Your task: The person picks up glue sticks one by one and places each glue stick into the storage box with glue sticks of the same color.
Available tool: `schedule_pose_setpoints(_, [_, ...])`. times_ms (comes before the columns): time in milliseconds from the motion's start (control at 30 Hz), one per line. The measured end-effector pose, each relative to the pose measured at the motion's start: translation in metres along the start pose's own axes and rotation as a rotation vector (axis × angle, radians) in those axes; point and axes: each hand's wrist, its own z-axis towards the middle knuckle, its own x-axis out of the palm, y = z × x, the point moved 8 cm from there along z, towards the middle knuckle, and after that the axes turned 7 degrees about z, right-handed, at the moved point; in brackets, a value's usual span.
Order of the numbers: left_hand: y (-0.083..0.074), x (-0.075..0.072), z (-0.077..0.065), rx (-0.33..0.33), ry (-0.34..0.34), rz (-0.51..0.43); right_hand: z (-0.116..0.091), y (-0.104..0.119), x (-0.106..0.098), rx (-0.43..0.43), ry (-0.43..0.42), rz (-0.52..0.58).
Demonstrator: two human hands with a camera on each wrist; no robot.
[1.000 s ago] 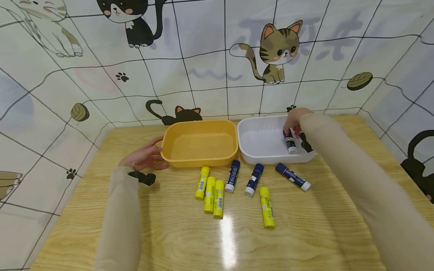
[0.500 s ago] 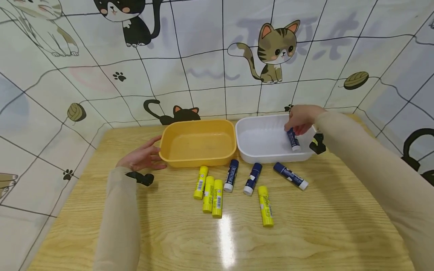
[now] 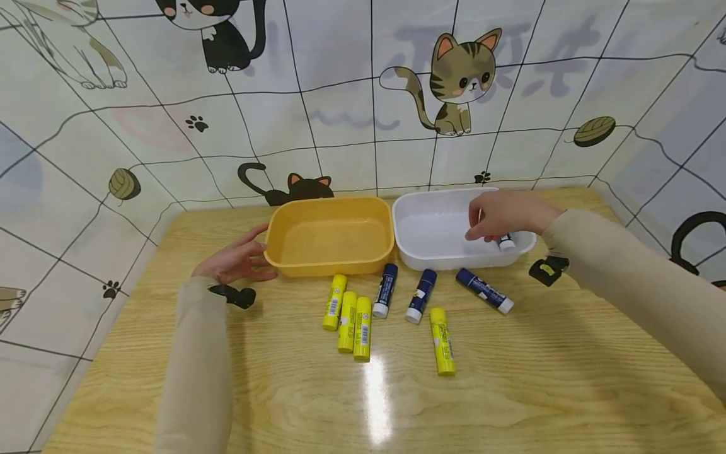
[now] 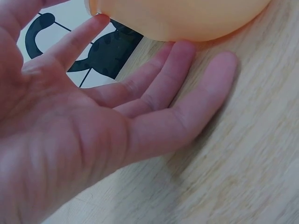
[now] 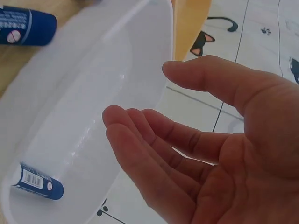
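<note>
My right hand (image 3: 505, 214) hovers over the white basin (image 3: 431, 260), fingers loosely bent and apart from the thumb, holding nothing. Below it, a dark blue glue stick (image 5: 41, 182) with a white cap lies in the basin's right end; in the head view the hand partly hides it. My left hand (image 3: 232, 260) is beside the yellow basin (image 3: 329, 270), fingers spread, fingertips touching its left wall. In front of the basins lie three dark blue glue sticks (image 3: 421, 296) and several yellow glue sticks (image 3: 362, 329).
The two basins stand side by side at the back of the wooden table (image 3: 272, 391), their near ends touching or almost so. A cat-patterned cloth (image 3: 340, 139) hangs behind the table and along its sides. One yellow glue stick (image 3: 443, 342) lies apart, nearer the front.
My right hand has let go of the blue glue stick, which now lies in the white basin, and has shifted slightly left and up from it. The left hand stays at the yellow basin.
</note>
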Motion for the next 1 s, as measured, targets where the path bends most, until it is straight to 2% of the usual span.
schedule_pose_setpoints(300, [0.000,0.001,0.000,-0.019,-0.006,0.006,-0.021,0.010,0.022,-0.124,-0.058,-0.102])
schedule_pose_setpoints(400, [0.002,0.000,0.001,-0.024,-0.005,-0.003,-0.027,0.008,0.032,-0.133,-0.070,-0.127])
schedule_pose_setpoints(667, [0.003,0.000,0.000,-0.025,0.007,-0.012,-0.038,-0.005,0.065,-0.145,-0.035,-0.154])
schedule_pose_setpoints(1000, [0.003,0.000,0.001,-0.005,0.027,-0.007,-0.034,-0.018,0.084,-0.149,-0.114,-0.195])
